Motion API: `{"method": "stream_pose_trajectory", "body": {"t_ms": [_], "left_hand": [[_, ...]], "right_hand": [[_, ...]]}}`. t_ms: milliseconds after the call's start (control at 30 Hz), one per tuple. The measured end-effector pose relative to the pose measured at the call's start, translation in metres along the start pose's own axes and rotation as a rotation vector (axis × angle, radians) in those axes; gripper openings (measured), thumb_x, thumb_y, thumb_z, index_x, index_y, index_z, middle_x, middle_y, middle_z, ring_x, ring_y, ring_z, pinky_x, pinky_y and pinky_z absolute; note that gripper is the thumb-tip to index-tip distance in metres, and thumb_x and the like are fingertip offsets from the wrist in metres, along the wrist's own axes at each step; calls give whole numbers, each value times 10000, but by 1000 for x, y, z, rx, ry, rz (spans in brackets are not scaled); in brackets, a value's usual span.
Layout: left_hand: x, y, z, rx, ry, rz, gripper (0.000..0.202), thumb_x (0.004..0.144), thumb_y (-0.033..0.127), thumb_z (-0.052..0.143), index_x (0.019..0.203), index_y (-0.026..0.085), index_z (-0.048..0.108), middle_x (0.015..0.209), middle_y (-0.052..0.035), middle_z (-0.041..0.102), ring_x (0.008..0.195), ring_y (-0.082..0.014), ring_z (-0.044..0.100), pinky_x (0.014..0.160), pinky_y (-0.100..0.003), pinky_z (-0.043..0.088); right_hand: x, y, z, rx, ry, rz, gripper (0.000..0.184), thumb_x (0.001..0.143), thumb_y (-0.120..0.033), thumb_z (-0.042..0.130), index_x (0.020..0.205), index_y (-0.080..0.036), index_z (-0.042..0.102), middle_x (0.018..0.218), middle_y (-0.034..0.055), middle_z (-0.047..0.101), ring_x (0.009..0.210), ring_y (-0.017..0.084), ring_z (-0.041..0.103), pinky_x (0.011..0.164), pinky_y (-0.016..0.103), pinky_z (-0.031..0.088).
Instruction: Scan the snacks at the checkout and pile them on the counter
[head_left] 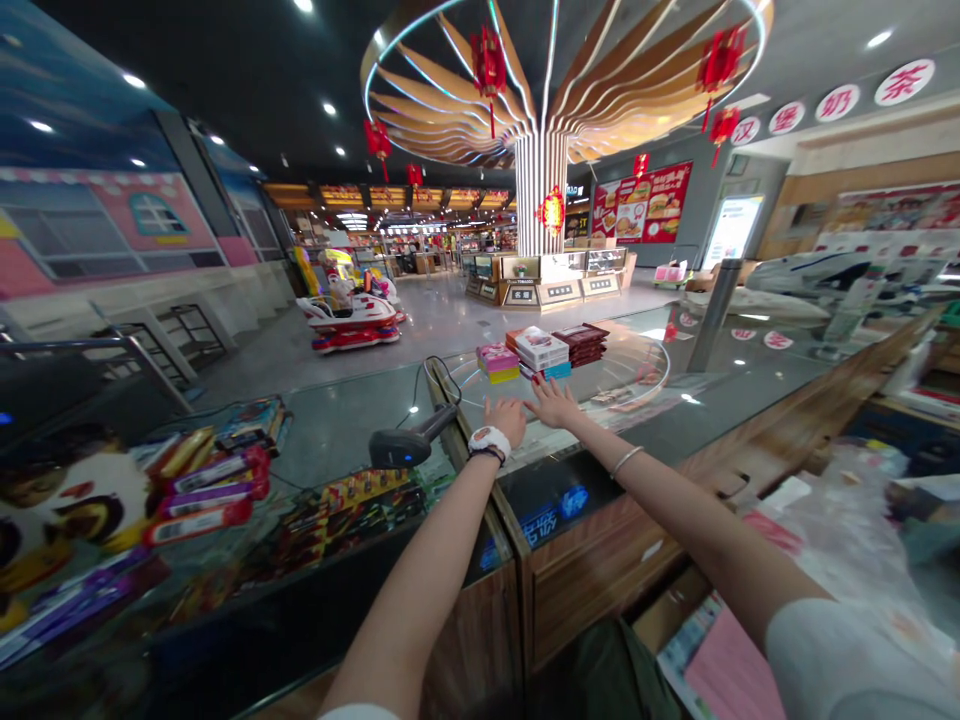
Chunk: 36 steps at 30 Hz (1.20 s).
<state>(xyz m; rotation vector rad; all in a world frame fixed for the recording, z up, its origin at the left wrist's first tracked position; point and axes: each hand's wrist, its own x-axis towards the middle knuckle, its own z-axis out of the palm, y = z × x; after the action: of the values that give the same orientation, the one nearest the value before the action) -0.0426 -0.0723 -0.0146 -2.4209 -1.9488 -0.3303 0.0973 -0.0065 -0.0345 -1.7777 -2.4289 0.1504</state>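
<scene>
Both my hands reach forward over the glass counter (637,420). My left hand (508,420), with a white watch on its wrist, rests low near the glass, its fingers loosely bent and nothing visible in them. Beside it, my right hand (553,404) stretches its fingers toward a stack of small boxes; whether it touches them I cannot tell. The stack has a white box (541,348) on top and a blue box (558,371) below. Pink and yellow boxes (497,358) lie left of it, dark red packets (586,343) right.
A black handheld barcode scanner (405,447) with a cable lies left of my hands. Colourful snack packets (214,485) fill the counter's left part. A metal post (714,315) rises at right. Plastic bags (847,530) lie at my right side. A ride-on toy (352,310) stands beyond.
</scene>
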Motion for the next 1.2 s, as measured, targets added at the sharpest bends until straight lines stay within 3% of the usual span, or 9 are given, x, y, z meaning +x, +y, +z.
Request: {"method": "stream_pose_trajectory", "body": {"t_ms": [200, 367, 567, 667, 767, 833, 1000, 1200], "left_hand": [[0, -1, 4, 2, 15, 3, 450, 979, 222, 341, 1380, 223, 547, 1502, -80, 520, 1425, -278, 419, 1222, -600, 188], [-1, -1, 6, 10, 24, -6, 449, 986, 221, 327, 1377, 224, 547, 1509, -79, 513, 1434, -266, 410, 1225, -583, 180], [-6, 1, 0, 13, 46, -14, 447, 977, 218, 343, 1370, 229, 555, 1507, -81, 515, 1440, -271, 397, 1224, -589, 187], [-15, 3, -5, 44, 67, -9, 449, 971, 212, 351, 1373, 188, 550, 1535, -100, 476, 1457, -283, 369, 1236, -575, 167], [-29, 3, -14, 87, 95, 13, 444, 961, 206, 377, 1367, 182, 553, 1547, -102, 460, 1463, -297, 360, 1238, -580, 162], [-41, 2, -23, 107, 136, 24, 446, 956, 205, 390, 1370, 196, 555, 1547, -99, 461, 1466, -300, 355, 1237, -590, 161], [-69, -4, -55, 122, 209, -9, 464, 970, 234, 378, 1411, 209, 520, 1565, -81, 437, 1491, -291, 308, 1250, -585, 130], [-106, -26, -80, 118, 266, -75, 465, 985, 255, 367, 1427, 216, 504, 1565, -65, 439, 1484, -277, 325, 1256, -566, 143]], "right_hand": [[-4, 0, 3, 4, 54, -4, 734, 1014, -601, 118, 1610, -173, 105, 1676, 91, 17, 1551, 277, 66, 1231, 534, 128], [-2, 1, 3, 25, -15, -6, 723, 1004, -625, 99, 1608, -228, 141, 1666, 72, 158, 1545, 288, 107, 1224, 568, 123], [-3, 1, 0, 37, -33, 1, 708, 1006, -621, 96, 1604, -247, 167, 1671, 60, 148, 1544, 286, 119, 1222, 571, 120], [-11, -4, -3, 38, 28, 15, 655, 1033, -545, 151, 1597, -216, 210, 1660, 65, 208, 1537, 285, 157, 1223, 547, 145], [-24, -10, -6, 12, 176, 40, 584, 1037, -399, 246, 1568, -162, 298, 1631, 94, 295, 1509, 299, 250, 1203, 534, 218], [-32, -15, -10, -15, 254, -18, 563, 1021, -342, 292, 1548, -152, 339, 1619, 91, 326, 1501, 295, 270, 1202, 527, 229], [-50, -33, -26, 13, 313, -175, 600, 979, -342, 401, 1540, -136, 349, 1616, 92, 332, 1499, 290, 278, 1199, 500, 263], [-71, -78, -41, 67, 364, -332, 659, 934, -342, 488, 1544, -136, 345, 1613, 102, 333, 1492, 292, 302, 1207, 475, 261]]}}
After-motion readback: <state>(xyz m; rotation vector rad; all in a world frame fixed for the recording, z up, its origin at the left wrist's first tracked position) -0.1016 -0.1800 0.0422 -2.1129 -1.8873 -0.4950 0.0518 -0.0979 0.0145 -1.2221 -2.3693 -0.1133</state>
